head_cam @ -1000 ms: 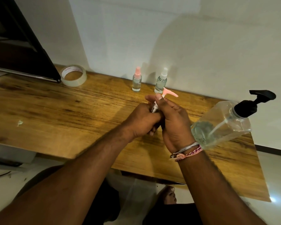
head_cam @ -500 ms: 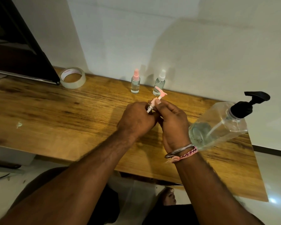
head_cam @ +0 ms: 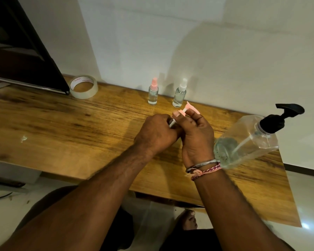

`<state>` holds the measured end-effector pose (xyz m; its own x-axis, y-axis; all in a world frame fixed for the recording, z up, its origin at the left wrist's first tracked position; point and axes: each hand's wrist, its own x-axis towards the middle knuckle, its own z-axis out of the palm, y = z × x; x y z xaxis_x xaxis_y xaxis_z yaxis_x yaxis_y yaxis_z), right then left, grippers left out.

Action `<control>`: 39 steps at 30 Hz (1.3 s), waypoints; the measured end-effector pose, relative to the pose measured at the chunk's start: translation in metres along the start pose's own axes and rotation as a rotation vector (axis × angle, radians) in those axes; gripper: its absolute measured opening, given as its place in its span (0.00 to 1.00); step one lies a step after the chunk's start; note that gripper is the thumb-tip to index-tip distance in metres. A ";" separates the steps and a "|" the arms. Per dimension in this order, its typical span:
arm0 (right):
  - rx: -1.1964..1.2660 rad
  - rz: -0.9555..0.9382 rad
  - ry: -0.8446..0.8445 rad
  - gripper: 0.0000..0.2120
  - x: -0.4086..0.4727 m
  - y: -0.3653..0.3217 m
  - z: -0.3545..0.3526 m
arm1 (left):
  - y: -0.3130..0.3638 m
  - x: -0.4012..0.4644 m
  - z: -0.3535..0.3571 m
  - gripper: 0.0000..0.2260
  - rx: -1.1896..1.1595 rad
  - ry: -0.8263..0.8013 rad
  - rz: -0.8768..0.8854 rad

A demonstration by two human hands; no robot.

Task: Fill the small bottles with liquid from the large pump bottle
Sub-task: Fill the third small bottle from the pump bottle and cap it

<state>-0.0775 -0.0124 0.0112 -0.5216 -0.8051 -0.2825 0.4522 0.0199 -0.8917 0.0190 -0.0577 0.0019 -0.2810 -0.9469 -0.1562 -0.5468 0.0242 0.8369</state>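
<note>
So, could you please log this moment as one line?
left hand: grips small bottle, hidden | right hand: pinches pink pump top | pump bottle: untouched on table

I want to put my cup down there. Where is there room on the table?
The big bare patch of the wooden table lies left of the hands, in front of the tape roll. It is crowded between the two small bottles, the hands and the large pump bottle.

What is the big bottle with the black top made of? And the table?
The large pump bottle looks like clear, glossy plastic: you can see the liquid and tube through it. Its black pump head seems matte plastic. The table looks like wood or a wood-look laminate, brown with streaky grain lines and a slight sheen.
</note>
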 end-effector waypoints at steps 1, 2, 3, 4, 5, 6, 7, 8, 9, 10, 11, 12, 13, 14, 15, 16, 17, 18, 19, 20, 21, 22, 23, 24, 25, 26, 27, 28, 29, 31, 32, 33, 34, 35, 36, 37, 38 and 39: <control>0.025 0.018 -0.054 0.19 0.000 -0.001 -0.001 | -0.001 0.000 0.000 0.08 -0.011 0.004 -0.004; 0.046 0.036 -0.107 0.18 0.001 -0.001 -0.002 | -0.001 0.000 0.000 0.08 -0.018 0.003 -0.005; 0.063 0.053 -0.153 0.17 0.001 -0.001 -0.003 | -0.002 0.000 0.001 0.07 -0.019 0.000 -0.003; 0.075 0.065 -0.188 0.17 0.001 -0.001 -0.003 | -0.002 0.000 0.001 0.07 -0.013 -0.002 0.002; 0.084 0.073 -0.204 0.17 0.000 -0.001 -0.002 | -0.002 0.000 0.001 0.06 0.000 -0.004 0.008; 0.083 0.072 -0.201 0.17 -0.001 -0.001 -0.001 | -0.001 0.000 0.001 0.06 0.017 -0.007 0.014; 0.068 0.068 -0.174 0.15 -0.001 -0.001 0.000 | -0.001 0.000 0.001 0.05 0.034 -0.013 0.018; 0.036 0.060 -0.132 0.13 -0.001 0.001 0.001 | 0.000 0.001 0.001 0.05 0.053 -0.019 0.021; 0.002 0.053 -0.087 0.10 0.000 0.002 0.000 | 0.000 0.001 0.001 0.05 0.076 -0.023 0.023; -0.022 0.048 -0.055 0.08 0.000 0.003 0.000 | 0.000 0.001 0.001 0.06 0.104 -0.026 0.021; -0.030 0.047 -0.041 0.06 0.001 0.004 -0.001 | 0.000 0.001 0.001 0.07 0.127 -0.027 0.015; -0.029 0.052 -0.046 0.07 0.001 0.003 -0.002 | 0.000 0.001 0.001 0.08 0.135 -0.027 0.007; -0.025 0.064 -0.056 0.09 0.001 0.002 -0.003 | 0.000 0.001 0.001 0.08 0.134 -0.023 0.000; -0.028 0.067 -0.061 0.11 0.002 0.000 -0.004 | -0.001 0.001 0.000 0.09 0.131 -0.018 -0.008; -0.035 0.062 -0.061 0.12 0.002 -0.002 -0.004 | -0.001 0.001 -0.001 0.09 0.133 -0.012 -0.014; -0.043 0.052 -0.059 0.13 0.004 -0.003 -0.006 | -0.001 0.001 -0.002 0.09 0.146 -0.006 -0.021; -0.045 0.051 -0.059 0.14 0.005 -0.004 -0.007 | -0.001 0.001 -0.003 0.09 0.172 0.003 -0.024; -0.038 0.061 -0.062 0.14 0.005 -0.005 -0.007 | -0.002 0.002 -0.004 0.09 0.211 0.011 -0.027; -0.018 0.079 -0.065 0.15 0.006 -0.005 -0.008 | -0.004 0.003 -0.005 0.09 0.249 0.019 -0.026; 0.010 0.093 -0.069 0.15 0.006 -0.006 -0.008 | -0.006 0.004 -0.006 0.10 0.280 0.024 -0.017; 0.034 0.099 -0.067 0.15 0.007 -0.006 -0.008 | -0.009 0.005 -0.006 0.09 0.307 0.027 0.004; 0.055 0.101 -0.057 0.16 0.007 -0.006 -0.008 | -0.011 0.007 -0.007 0.08 0.346 0.024 0.036; 0.078 0.108 -0.039 0.16 0.008 -0.006 -0.008 | -0.015 0.009 -0.008 0.09 0.396 0.018 0.072; 0.108 0.124 -0.018 0.17 0.009 -0.005 -0.008 | -0.018 0.010 -0.008 0.12 0.447 0.002 0.089; 0.143 0.146 0.001 0.18 0.010 -0.004 -0.009 | -0.021 0.012 -0.008 0.15 0.473 -0.021 0.081; 0.175 0.169 0.019 0.18 0.011 -0.003 -0.010 | -0.022 0.013 -0.008 0.16 0.483 -0.037 0.060; 0.205 0.190 0.031 0.18 0.011 -0.002 -0.011 | -0.024 0.013 -0.008 0.16 0.486 -0.036 0.049; 0.238 0.209 0.041 0.17 0.011 0.000 -0.013 | -0.025 0.014 -0.007 0.17 0.495 -0.023 0.045; 0.279 0.229 0.053 0.17 0.011 0.000 -0.013 | -0.026 0.015 -0.007 0.17 0.502 0.006 0.047; 0.367 0.271 0.090 0.17 0.013 0.000 -0.013 | -0.025 0.016 -0.009 0.18 0.468 0.076 0.033; 0.402 0.283 0.102 0.18 0.013 0.001 -0.012 | -0.023 0.016 -0.012 0.17 0.432 0.110 0.013; 0.426 0.288 0.110 0.18 0.013 0.002 -0.012 | -0.022 0.016 -0.014 0.17 0.393 0.143 -0.003; 0.437 0.289 0.116 0.18 0.013 0.003 -0.012 | -0.021 0.016 -0.016 0.16 0.363 0.171 -0.012; 0.436 0.292 0.123 0.18 0.013 0.005 -0.011 | -0.021 0.016 -0.018 0.16 0.346 0.191 -0.019; 0.424 0.294 0.125 0.18 0.013 0.006 -0.010 | -0.021 0.016 -0.019 0.16 0.339 0.198 -0.022; 0.411 0.291 0.120 0.17 0.012 0.007 -0.009 | -0.021 0.016 -0.019 0.17 0.344 0.202 -0.023; 0.398 0.285 0.116 0.16 0.012 0.007 -0.009 | -0.023 0.017 -0.019 0.16 0.355 0.211 -0.022; 0.383 0.276 0.118 0.16 0.011 0.007 -0.009 | -0.024 0.018 -0.018 0.16 0.366 0.228 -0.024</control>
<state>-0.0866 -0.0159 -0.0018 -0.4137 -0.7271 -0.5479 0.8073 -0.0148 -0.5899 0.0414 -0.0816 -0.0118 -0.1061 -0.9942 -0.0191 -0.8063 0.0748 0.5867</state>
